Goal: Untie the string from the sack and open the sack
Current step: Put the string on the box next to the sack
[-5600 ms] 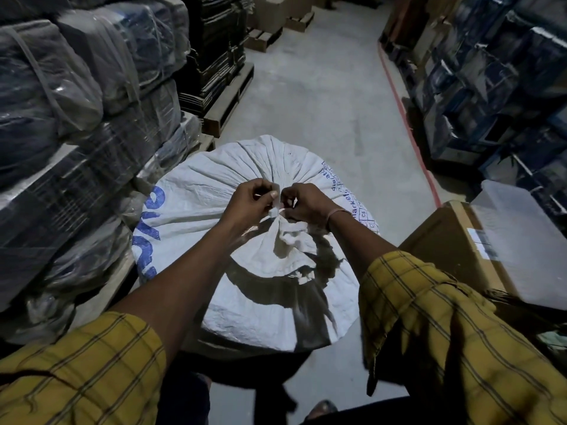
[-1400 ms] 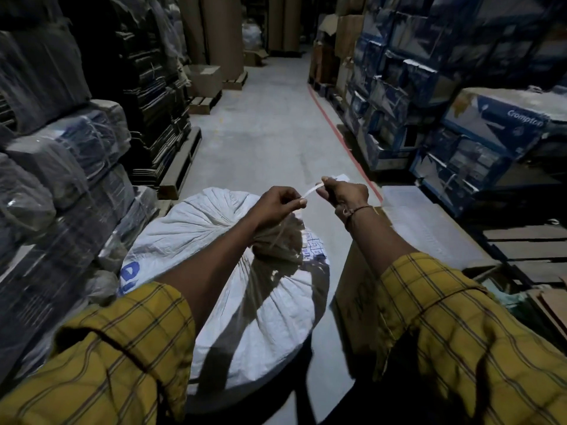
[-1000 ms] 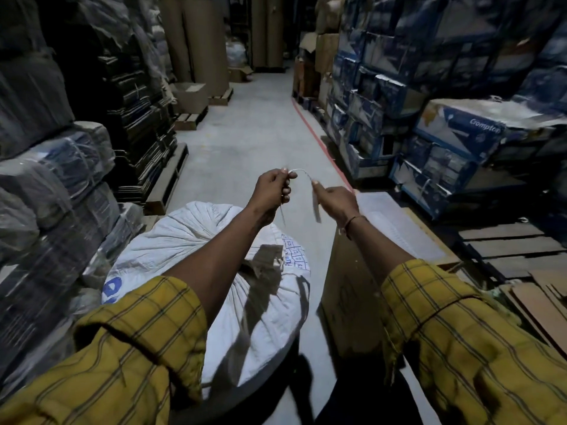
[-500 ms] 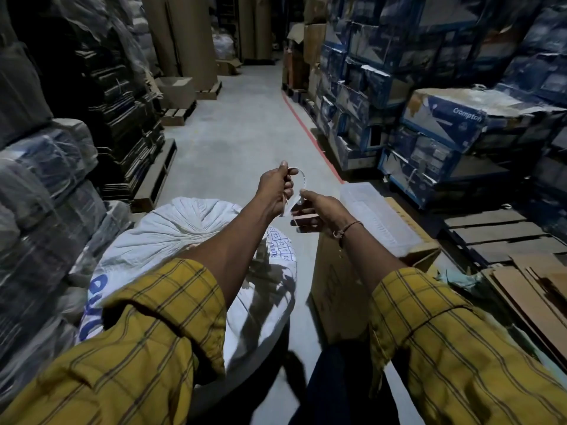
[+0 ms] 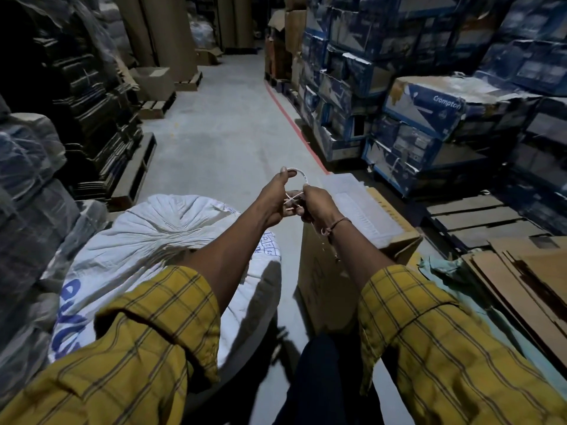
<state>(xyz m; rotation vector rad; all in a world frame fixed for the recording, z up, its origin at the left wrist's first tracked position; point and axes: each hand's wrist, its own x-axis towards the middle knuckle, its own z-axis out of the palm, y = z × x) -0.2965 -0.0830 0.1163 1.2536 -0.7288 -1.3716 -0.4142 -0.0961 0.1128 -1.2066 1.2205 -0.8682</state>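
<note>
A big white woven sack [image 5: 147,240] with blue print lies low on the left, its gathered pleats fanning out from under my left forearm. The white string [image 5: 302,176] is off the sack and held in the air above and to the right of it. My left hand [image 5: 274,199] pinches one part of the string, which loops up over my thumb. My right hand [image 5: 316,204] grips the other part, knuckles touching the left hand. The sack's mouth is hidden behind my left arm.
A brown carton [image 5: 346,265] with a clear plastic lid [image 5: 359,207] stands right of the sack. Blue boxes [image 5: 423,108] are stacked on the right behind a red floor line [image 5: 291,118]. Wrapped bundles [image 5: 27,191] line the left. Flat cardboard [image 5: 527,289] lies at right. The grey aisle [image 5: 221,133] runs ahead.
Both hands have lifted away from the sack's gathered top with the string between them. They have drawn close together, and the string is being bunched into a loop. My view has swung right.
</note>
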